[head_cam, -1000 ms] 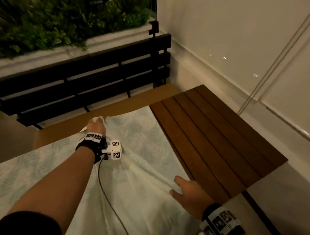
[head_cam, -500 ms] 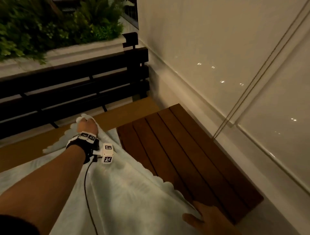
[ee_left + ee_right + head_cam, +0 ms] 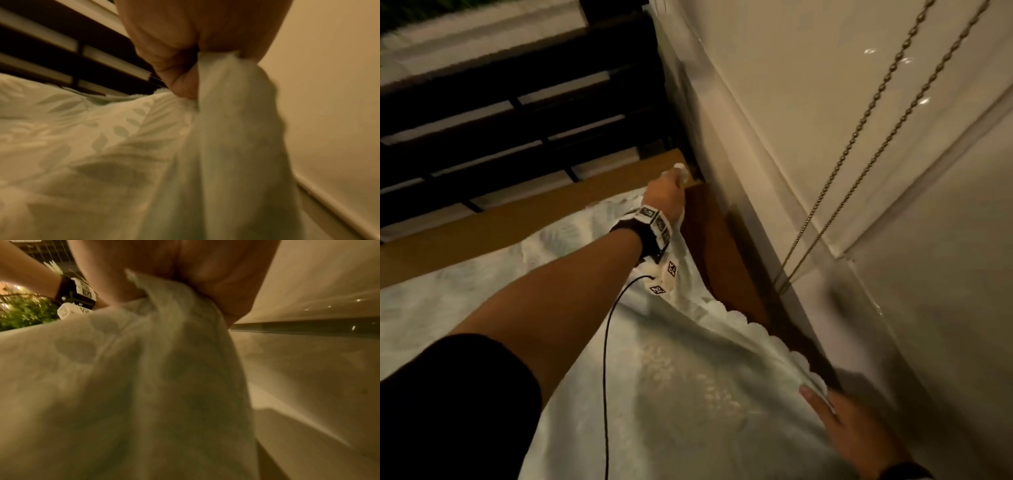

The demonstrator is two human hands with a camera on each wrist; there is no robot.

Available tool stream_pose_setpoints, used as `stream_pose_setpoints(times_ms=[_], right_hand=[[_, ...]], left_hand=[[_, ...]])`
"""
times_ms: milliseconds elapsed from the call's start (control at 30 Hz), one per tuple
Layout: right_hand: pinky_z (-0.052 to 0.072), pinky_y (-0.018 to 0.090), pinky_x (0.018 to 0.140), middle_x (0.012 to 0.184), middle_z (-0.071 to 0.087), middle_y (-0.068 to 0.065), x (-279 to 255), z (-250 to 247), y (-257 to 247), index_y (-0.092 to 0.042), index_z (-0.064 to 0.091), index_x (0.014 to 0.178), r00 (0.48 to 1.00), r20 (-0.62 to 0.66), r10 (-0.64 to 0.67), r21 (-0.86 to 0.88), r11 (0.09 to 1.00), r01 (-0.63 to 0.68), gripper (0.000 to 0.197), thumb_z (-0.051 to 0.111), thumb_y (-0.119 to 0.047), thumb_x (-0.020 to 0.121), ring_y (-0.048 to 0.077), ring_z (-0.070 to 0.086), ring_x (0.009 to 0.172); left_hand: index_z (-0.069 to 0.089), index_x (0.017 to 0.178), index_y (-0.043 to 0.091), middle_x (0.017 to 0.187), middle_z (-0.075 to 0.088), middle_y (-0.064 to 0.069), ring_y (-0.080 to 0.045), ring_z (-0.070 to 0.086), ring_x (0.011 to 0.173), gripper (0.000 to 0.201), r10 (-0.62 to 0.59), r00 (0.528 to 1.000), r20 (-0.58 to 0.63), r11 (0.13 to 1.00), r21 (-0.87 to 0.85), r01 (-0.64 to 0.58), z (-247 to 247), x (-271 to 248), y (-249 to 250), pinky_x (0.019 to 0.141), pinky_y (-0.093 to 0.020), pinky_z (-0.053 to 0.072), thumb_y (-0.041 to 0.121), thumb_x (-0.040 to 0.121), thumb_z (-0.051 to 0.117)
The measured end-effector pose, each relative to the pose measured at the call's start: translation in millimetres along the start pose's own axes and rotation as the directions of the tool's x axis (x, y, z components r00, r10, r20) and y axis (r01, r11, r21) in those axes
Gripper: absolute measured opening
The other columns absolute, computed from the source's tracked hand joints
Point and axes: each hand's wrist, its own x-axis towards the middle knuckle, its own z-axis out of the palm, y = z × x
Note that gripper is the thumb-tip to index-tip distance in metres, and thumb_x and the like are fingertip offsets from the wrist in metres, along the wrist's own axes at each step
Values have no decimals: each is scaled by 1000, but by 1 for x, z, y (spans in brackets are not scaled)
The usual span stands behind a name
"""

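A pale tablecloth (image 3: pixel 681 383) with a faint leaf print and a scalloped edge lies over a dark slatted wooden table (image 3: pixel 722 250). My left hand (image 3: pixel 666 192) grips the cloth's far corner near the wall, fingers curled round the bunched fabric (image 3: pixel 226 84). My right hand (image 3: pixel 839 421) holds the near corner at the table's right side, with the cloth (image 3: pixel 164 353) gathered in its curled fingers. Only a narrow strip of bare wood shows between the cloth's edge and the wall.
A pale wall (image 3: pixel 825 102) with a window blind and its bead chain (image 3: pixel 859 164) runs close along the right. A dark slatted railing (image 3: pixel 517 113) stands behind the table, with a white ledge and plants beyond. A black cable (image 3: pixel 606 359) hangs from my left wrist.
Both hands have pulled the cloth to the right across the table, so it now covers most of the wood that was bare. My view has swung toward the wall.
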Motion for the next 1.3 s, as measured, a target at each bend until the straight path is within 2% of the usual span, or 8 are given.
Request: stream_pose_setpoints(times_ms=[133,267,400,567,700,900,1100,1300], right_hand=[[48,29,94,118,75,1,15,-18,40,-29,63,130,996,-34,80,-3,997,-80,56,33,-61,96,22,67,109],[43,35,108,128,70,4,16,-17,61,-23,65,130,994,-65,86,-111,989,-93,109,-2,-87,73,25,61,121],[40,46,111,126,67,20,18,-6,96,-6,71,118,977,-139,164,-9,986,-167,41,54,-39,100,38,58,121],[40,45,110,114,61,14,4,-3,101,-14,63,110,957,-102,271,95,960,-262,24,47,-33,105,29,54,105],[48,43,94,110,64,20,-4,9,104,-9,63,101,954,-155,256,-27,964,-263,11,58,-18,98,36,62,103],[53,46,90,107,63,17,-38,21,69,-9,56,109,929,-232,290,-43,951,-307,26,69,-24,92,39,63,102],[60,60,85,86,72,25,-30,69,107,-2,68,94,846,-24,532,237,825,-513,31,63,-32,95,38,69,76],[59,58,89,103,72,28,-20,95,114,-1,66,110,868,-177,465,210,879,-428,30,60,-22,90,45,70,93]], left_hand=[[57,128,20,121,65,-15,-35,60,112,38,116,987,109,986,110,-128,45,4,44,99,-40,46,33,104,32],[59,130,20,125,65,-7,-27,62,110,35,181,934,308,980,19,-196,57,-21,75,96,-33,47,24,101,40],[54,135,23,112,72,2,-14,68,91,37,212,860,464,971,-201,-131,50,-80,60,85,-28,55,25,100,43],[60,123,37,99,70,24,7,64,84,28,189,892,411,956,-284,-72,19,-218,-42,81,-14,49,28,99,51],[62,113,48,120,66,23,15,57,109,24,33,920,391,976,-212,54,-2,-346,-145,96,-13,46,45,91,53],[57,106,59,100,61,28,5,62,92,27,-126,935,330,988,-44,148,-36,-494,-253,81,3,37,46,83,50],[50,105,47,94,55,23,7,55,89,22,-161,946,281,986,3,167,-55,-561,-274,79,-8,43,50,84,44],[59,116,32,110,55,10,-14,56,94,57,-96,947,307,985,165,46,-56,-577,-275,82,-28,53,70,78,43]])
